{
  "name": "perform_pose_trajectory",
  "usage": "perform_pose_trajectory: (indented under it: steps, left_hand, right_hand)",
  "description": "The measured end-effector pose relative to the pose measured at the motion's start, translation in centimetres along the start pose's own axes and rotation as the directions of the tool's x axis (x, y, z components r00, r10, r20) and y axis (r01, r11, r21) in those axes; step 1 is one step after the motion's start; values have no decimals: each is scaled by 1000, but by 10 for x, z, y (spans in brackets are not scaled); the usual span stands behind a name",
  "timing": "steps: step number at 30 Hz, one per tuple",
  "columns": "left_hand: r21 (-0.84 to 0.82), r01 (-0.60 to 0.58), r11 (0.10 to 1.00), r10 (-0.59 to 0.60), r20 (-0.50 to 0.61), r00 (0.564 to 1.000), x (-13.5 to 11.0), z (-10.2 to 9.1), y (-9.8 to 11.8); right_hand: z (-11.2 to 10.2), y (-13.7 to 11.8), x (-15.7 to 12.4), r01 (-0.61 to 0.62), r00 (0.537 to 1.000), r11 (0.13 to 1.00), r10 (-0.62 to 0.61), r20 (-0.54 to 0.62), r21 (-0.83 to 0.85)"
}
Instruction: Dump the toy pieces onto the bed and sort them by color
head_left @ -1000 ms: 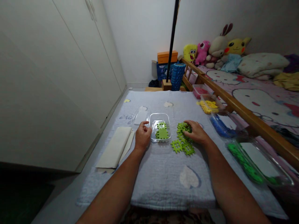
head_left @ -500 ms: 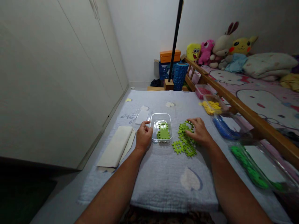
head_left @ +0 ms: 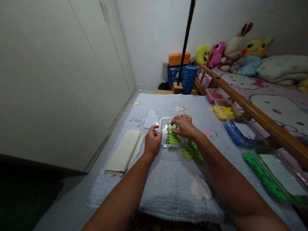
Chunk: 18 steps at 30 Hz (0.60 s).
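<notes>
A clear plastic container (head_left: pixel 169 148) stands on the cloth-covered table with light-green interlocking plastic pieces (head_left: pixel 172 140) inside. My left hand (head_left: pixel 153 140) is at its left side, fingers curled and gripping the rim. Over the container's right half is my right hand (head_left: pixel 184 125), thumb and fingers pinched around a green piece (head_left: pixel 174 127), partly hidden by the fingers. More green pieces (head_left: pixel 190 152) lie in a loose pile just right of the container, partly covered by my right forearm.
A clear lid (head_left: pixel 149 120) lies behind my left hand, and folded cream paper (head_left: pixel 125 150) is to the left. Along the right edge stand tubs of red (head_left: pixel 215 95), yellow (head_left: pixel 223 111), blue (head_left: pixel 239 133) and green (head_left: pixel 267 176) pieces beside a wooden bed rail (head_left: pixel 243 99).
My right hand has moved left from the loose green pile to above the container, bringing a green piece. My left hand stays at the container's left side. The view has shifted slightly.
</notes>
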<state>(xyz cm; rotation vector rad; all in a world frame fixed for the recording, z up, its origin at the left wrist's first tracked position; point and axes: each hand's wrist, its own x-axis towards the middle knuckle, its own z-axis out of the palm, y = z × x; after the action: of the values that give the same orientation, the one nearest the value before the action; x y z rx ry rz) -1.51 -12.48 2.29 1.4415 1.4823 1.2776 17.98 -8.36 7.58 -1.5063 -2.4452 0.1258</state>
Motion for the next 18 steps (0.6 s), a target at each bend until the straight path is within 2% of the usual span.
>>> perform_pose_trajectory:
  steps: [4, 7, 13, 15, 18]
  left_hand:
    - [7, -11, 1000, 11, 1, 1000, 1, 1, -2]
    - [9, -9, 1000, 9, 6, 1000, 1, 1, -3]
    - [1, 2, 1000, -2, -4, 1000, 0, 0, 0]
    - [-3, 5, 1000, -5, 1, 1000, 0, 0, 0]
    - [-5, 1, 1000, -1, 2, 1000, 1, -1, 0]
  right_hand:
    - [0, -1, -2, -16, 998, 1000, 17, 55, -8]
    - [-5, 6, -9, -51, 998, 998, 50, 37, 29]
    - [-15, 52, -29, -148, 983, 981, 160, -86, 126]
    - [-15, 67, -36, -208, 974, 970, 218, -65, 126]
    - [-12, 79, -49, -284, 958, 954, 280, 55, 95]
